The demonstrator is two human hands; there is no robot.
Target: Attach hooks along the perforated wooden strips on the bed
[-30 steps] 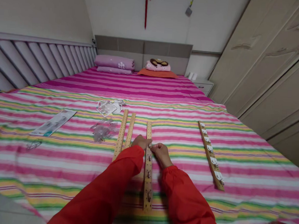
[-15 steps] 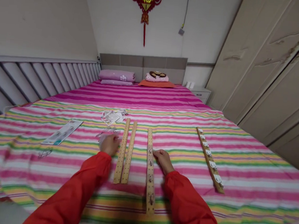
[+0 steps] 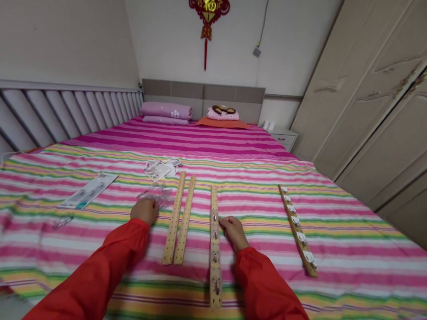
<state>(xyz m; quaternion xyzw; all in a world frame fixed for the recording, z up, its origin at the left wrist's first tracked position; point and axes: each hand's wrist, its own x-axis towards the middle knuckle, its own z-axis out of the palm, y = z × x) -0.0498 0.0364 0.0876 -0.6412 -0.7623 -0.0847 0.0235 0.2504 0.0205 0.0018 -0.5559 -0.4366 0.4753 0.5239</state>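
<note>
Lying farthest left on the striped sheet (image 3: 258, 203), a small tangle of thin loops (image 3: 63, 220) sits just below a flat clear-fronted package (image 3: 89, 190). Next along, the person's left hand (image 3: 145, 210), sleeved in red, is down at the near edge of a heap of clear plastic pieces (image 3: 159, 195); its fingers curl inward, and I can't tell from here whether they hold anything. Beyond that heap lies a pile of white and clear packaging (image 3: 163, 168). Two bare perforated wooden strips come next, the left one (image 3: 173, 221) and the right one (image 3: 185, 222), side by side with a narrow gap, to the right of the left hand. Then comes the strip with four metal hooks (image 3: 215, 245), lying lengthwise between the two hands, much nearer the right. The right hand (image 3: 234, 232) is just beside it, thumb and fingertips drawn close together at its right edge by the farthest hook; whether they grip it, I can't tell. Well apart, farther right, a wooden strip with white-backed hooks (image 3: 292, 216) lies slanted.
</note>
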